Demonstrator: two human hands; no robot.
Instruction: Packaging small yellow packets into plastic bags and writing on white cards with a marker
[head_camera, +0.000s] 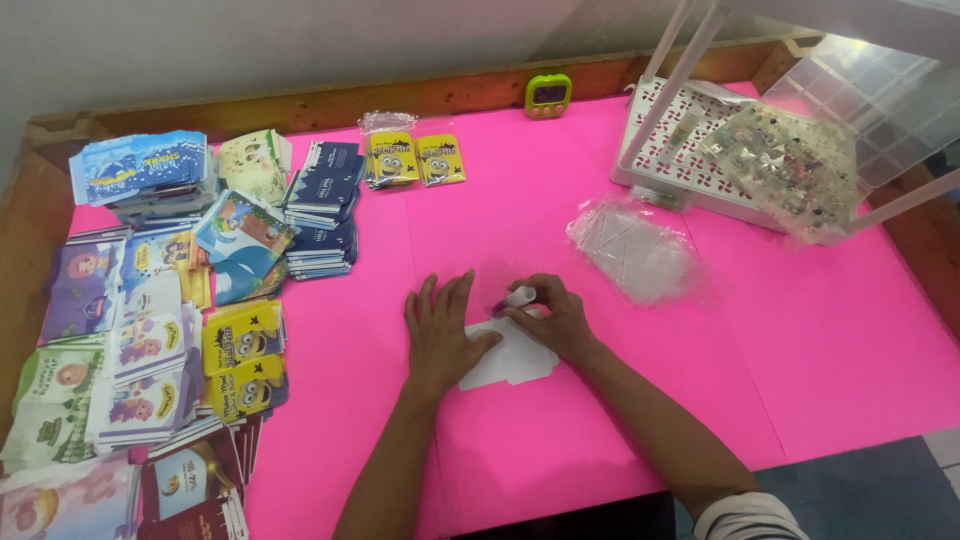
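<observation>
White card (510, 358) under both hands — yellow packets (243, 360) left

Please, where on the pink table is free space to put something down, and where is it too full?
The pink table is bare right of the right hand, below the crumpled clear bag. Another bare strip lies between the dark blue stacks and the left hand, and above the hands toward the green timer. The left edge is crowded with printed packets.

Head view, steeply down, close over table (560, 200)
</observation>
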